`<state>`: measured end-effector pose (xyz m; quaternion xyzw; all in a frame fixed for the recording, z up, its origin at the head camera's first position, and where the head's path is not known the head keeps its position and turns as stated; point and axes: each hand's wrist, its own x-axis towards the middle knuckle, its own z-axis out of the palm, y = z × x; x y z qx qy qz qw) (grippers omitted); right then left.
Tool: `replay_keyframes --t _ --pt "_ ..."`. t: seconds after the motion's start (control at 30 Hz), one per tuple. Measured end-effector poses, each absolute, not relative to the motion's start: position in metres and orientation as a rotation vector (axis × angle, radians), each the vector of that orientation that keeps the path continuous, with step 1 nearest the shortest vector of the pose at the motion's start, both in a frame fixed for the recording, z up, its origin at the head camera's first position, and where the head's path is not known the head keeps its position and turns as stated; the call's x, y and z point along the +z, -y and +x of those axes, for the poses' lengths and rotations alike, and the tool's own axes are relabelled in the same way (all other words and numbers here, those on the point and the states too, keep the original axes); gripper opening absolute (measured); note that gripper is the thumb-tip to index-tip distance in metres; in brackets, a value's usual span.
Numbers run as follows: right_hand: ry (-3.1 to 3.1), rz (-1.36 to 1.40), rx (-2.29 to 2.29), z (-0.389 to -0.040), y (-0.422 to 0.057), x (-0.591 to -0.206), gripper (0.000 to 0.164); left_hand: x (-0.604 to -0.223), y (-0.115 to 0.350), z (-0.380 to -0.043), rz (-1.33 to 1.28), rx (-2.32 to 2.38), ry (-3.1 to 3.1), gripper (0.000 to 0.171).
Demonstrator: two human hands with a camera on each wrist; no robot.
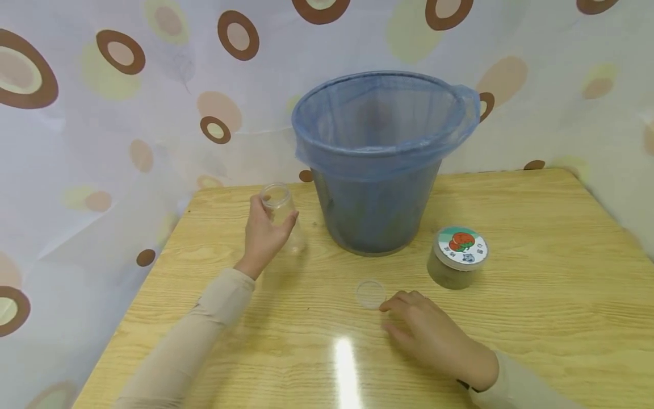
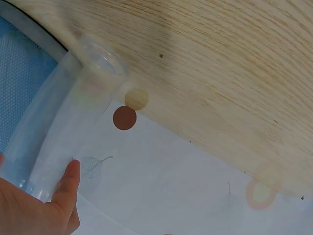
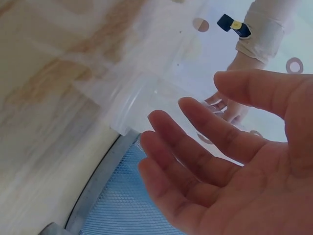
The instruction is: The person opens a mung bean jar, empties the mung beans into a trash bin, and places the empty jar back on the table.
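Gripping a clear jar (image 1: 280, 212) toward the far left corner of the counter (image 1: 536, 238) is the left hand (image 1: 264, 234); the right hand (image 1: 431, 332), fingers loosely bent, is beside a clear disc (image 1: 370, 294), further from the back edge.

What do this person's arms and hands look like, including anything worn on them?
Long, plain beige sleeves reach both wrists. The left hand and right hand are ungloved. The right-wrist view shows a dark, blocky device with a yellow patch by the left cuff; a dark sliver shows at the right cuff, too small to identify.
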<state>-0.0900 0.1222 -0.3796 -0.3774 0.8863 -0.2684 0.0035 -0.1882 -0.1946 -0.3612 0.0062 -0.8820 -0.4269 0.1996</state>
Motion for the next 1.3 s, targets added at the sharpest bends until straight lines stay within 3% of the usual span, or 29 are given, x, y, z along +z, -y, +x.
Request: replay_keyframes --t 0.67,0.97,1.13,1.3 --pt "-2.845 -1.247 -0.883 -0.083 -0.131 -0.366 0.024 -0.365 0.185 -0.203 0.048 -1.259 2.494 0.067" --pt "-2.926 -1.212 -0.936 -0.088 -0.125 -0.339 0.025 -0.369 0.182 -0.208 0.106 -1.27 2.543 0.07" --pt "-2.904 -1.187 -0.983 -0.09 -0.128 -0.329 0.026 -0.383 0.186 -0.195 0.241 -1.344 2.655 0.087" --pt "-2.901 -1.173 -1.027 -0.094 -0.13 -0.322 0.026 -0.372 0.193 -0.175 0.316 -1.202 2.814 0.103"
